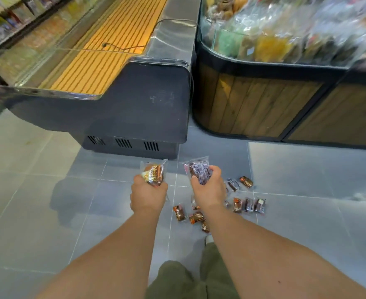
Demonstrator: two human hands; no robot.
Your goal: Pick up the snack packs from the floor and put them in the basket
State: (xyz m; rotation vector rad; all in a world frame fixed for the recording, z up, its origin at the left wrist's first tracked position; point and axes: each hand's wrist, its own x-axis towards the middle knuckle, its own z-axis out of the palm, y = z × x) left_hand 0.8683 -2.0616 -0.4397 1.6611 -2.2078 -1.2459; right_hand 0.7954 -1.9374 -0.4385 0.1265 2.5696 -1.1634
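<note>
Snack packs in clear, crinkly wrappers [196,217] lie scattered on the grey tiled floor [48,201]. Most are at four to six o'clock from the right hand [209,188], and a few lie just beside a pale shoe toe [209,239]. That right hand is curled round a clear pack with purple print [199,169], gripping its lower half so the upper end sticks out free. The left hand [148,194], at nine o'clock from it, is closed the same way round a clear pack with an orange-brown cake inside [154,172]. Both packs appear to be held off the floor.

No basket shows anywhere in view, and that looks like the main risk. With both hands full the person must turn to find it, and a slick film wrapper held by one end could slip out on the swing. The dark chest freezer [145,104] stands close at twelve o'clock and the wood-panelled display stand [253,104] at one o'clock, so a hasty rise could knock a pack against either. The loose packs near the foot could be trodden on and crushed.
</note>
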